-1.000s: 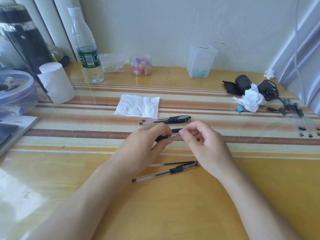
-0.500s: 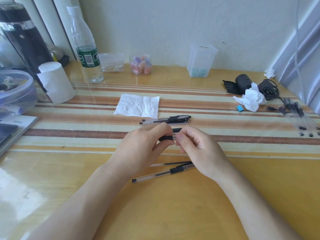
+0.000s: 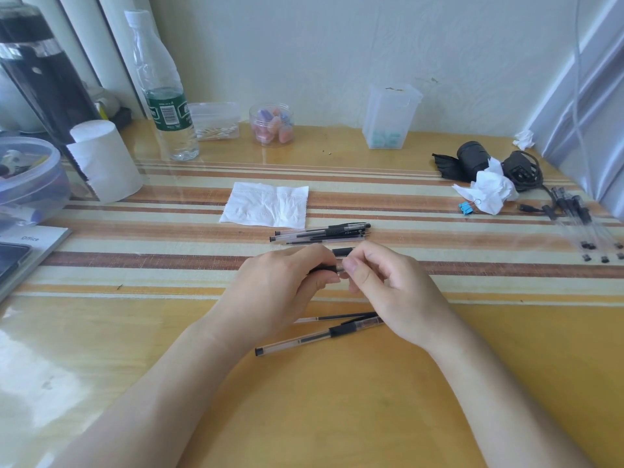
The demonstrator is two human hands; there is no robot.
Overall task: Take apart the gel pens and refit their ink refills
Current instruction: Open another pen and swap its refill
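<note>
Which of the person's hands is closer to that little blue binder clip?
Right. The right hand lies nearer the person and to the left of the blue binder clip. The left hand is even farther left, beside the right hand. Both hold one gel pen.

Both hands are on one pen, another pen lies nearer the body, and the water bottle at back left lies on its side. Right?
No. The water bottle stands upright at back left, as the head view shows. The rest holds: the left hand and right hand both hold one pen, and another pen lies nearer the body.
</note>
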